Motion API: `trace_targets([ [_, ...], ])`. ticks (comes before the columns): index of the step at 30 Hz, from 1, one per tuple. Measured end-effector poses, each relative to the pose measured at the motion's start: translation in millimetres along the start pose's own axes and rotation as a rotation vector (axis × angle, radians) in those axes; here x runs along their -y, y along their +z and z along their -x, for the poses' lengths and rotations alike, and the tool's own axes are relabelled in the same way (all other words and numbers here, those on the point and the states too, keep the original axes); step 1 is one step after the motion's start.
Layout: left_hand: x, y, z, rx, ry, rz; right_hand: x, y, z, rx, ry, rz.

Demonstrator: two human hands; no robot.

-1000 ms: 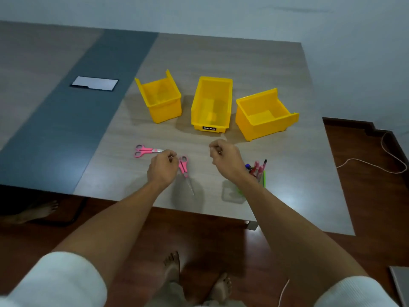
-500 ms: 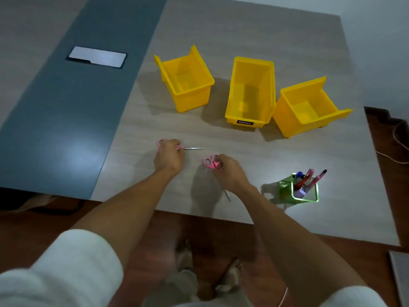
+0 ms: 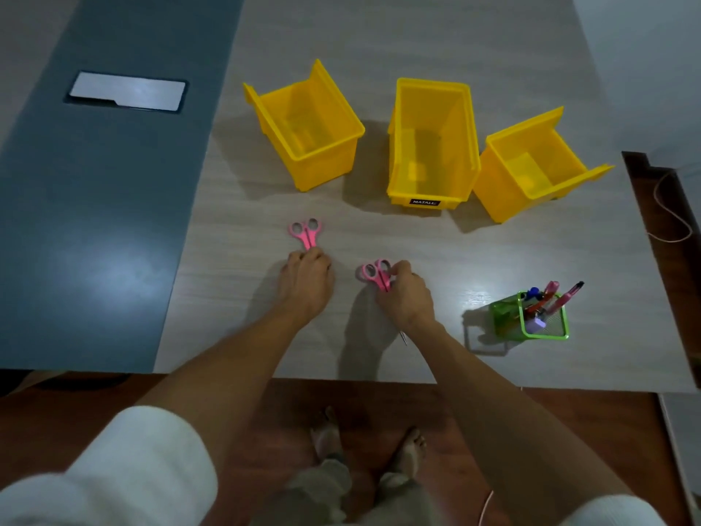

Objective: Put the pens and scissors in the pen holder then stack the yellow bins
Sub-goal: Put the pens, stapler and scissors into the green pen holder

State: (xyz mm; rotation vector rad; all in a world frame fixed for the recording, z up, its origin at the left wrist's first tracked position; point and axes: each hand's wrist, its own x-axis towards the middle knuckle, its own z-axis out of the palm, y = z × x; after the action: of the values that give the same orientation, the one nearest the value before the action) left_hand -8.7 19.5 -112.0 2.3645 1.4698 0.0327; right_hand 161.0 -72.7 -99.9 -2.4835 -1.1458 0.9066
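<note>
Two pink-handled scissors lie near the table's front. My left hand [image 3: 308,277] grips the left scissors [image 3: 306,232] by the blades, handles pointing away from me. My right hand [image 3: 407,294] holds the right scissors [image 3: 375,273] just below the handles; the blade tip shows beneath my wrist. A green mesh pen holder [image 3: 546,317] with several pens [image 3: 557,299] stands to the right. Three yellow bins stand in a row behind: left bin [image 3: 307,125], middle bin [image 3: 432,140], right bin [image 3: 531,165], all unstacked and with nothing inside.
The table [image 3: 379,39] has a grey-blue strip [image 3: 95,222] on the left with a white cover plate [image 3: 127,93]. The front edge is close to my body, my feet [image 3: 364,446] on the wooden floor. A cable [image 3: 671,214] lies on the floor to the right.
The left scissors turned from lying sideways to handles pointing away, my left hand now over the blades. My right hand closed on the right scissors. The view tilted further down.
</note>
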Motion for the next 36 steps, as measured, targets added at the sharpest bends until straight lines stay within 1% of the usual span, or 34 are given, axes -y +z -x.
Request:
trace_targets([
  [3, -0.5, -0.2, 2.4, 0.020, 0.011, -0.039, -1.1, -3.3, -1.2, -0.032, 0.013, -0.053],
  [6, -1.0, -1.6, 3.5, 0.022, -0.057, 0.054, -1.6, -7.1, -1.0, -0.074, 0.027, -0.131],
  [10, -6.2, -6.0, 0.9, 0.018, -0.133, 0.170, -1.6, -14.1, 2.0, -0.108, 0.084, -0.343],
  [13, -11.4, -9.7, -2.6, 0.048, -0.308, 0.383, -3.0, -20.4, 5.0, -0.101, 0.127, -0.516],
  [15, -20.9, -13.5, -2.2, 0.103, -0.367, 0.589, -4.5, -28.7, 9.4, -0.087, 0.156, -0.616],
  [17, -33.4, -17.1, -0.1, 0.157, -0.350, 0.793, -5.9, -40.3, 13.9, -0.088, 0.161, -0.696],
  [19, -51.0, -24.0, 1.8, 0.176, -0.336, 0.937, -6.6, -59.2, 23.1, -0.103, 0.148, -0.778],
  [22, -86.5, -45.7, 7.8, 0.209, -0.298, 1.066, -7.8, -89.5, 36.8, -0.143, 0.079, -0.865],
  [27, -162.2, -69.1, 13.0, 0.215, -0.220, 1.232, -31.5, -147.0, 54.6, -0.258, -0.041, -0.969],
  [29, -194.9, -73.5, 16.0, 0.204, -0.190, 1.278, -47.8, -171.1, 59.0, -0.306, -0.064, -0.958],
  [33, -251.6, -71.2, 27.1, 0.119, -0.041, 1.206, -87.8, -215.3, 67.1, -0.343, -0.127, -0.876],
  [36, -286.5, -65.3, 40.5, 0.061, 0.006, 1.177, -121.8, -239.8, 72.5, -0.367, -0.179, -0.792],
])
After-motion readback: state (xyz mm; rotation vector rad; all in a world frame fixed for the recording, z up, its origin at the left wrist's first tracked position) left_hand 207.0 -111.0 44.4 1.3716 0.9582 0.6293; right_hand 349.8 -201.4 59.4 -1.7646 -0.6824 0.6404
